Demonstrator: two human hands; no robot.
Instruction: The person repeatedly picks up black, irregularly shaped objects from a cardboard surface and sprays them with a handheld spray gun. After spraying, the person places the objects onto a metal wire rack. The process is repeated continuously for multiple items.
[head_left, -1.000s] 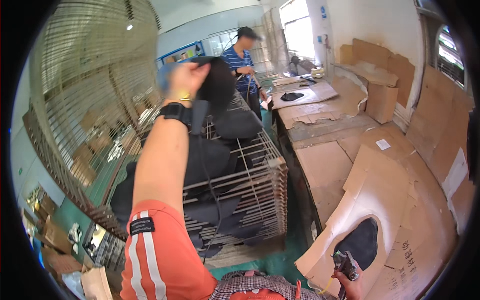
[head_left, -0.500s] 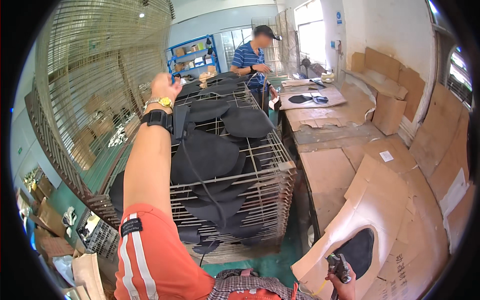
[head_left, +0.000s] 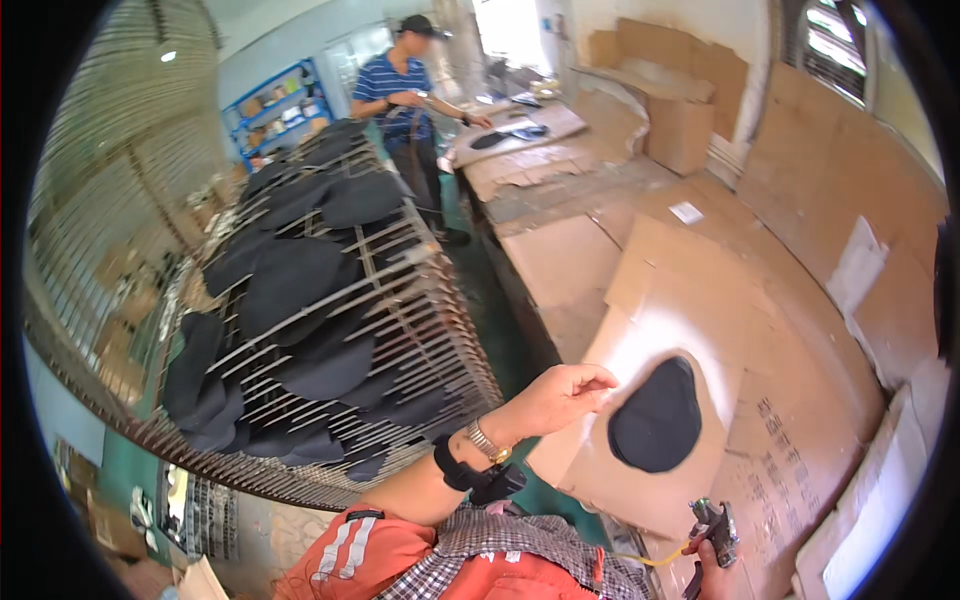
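My left hand (head_left: 560, 398) reaches across to the cardboard sheet (head_left: 680, 270), fingers loosely bent and holding nothing that I can see. Its fingertips stop just short of a flat, black, rounded piece (head_left: 655, 425) that lies on the sheet, with a whitish patch around it. In my right hand (head_left: 714, 577), low at the right, is a metal spray gun (head_left: 712, 530) with a yellow hose (head_left: 655, 561). The gun sits below the black piece, apart from it.
On the left stands a stack of wire racks (head_left: 430, 270) covered with similar black pieces (head_left: 300, 285). A raised wire rack (head_left: 100, 180) leans at the far left. Beyond the table, a person (head_left: 400, 90) in a striped shirt works beside more black pieces (head_left: 490, 141). Cardboard (head_left: 800, 140) lines the right wall.
My left hand has come from the far part of the rack over to the cardboard by the black piece. The right hand with the spray gun has shifted off that piece. My view has turned right.
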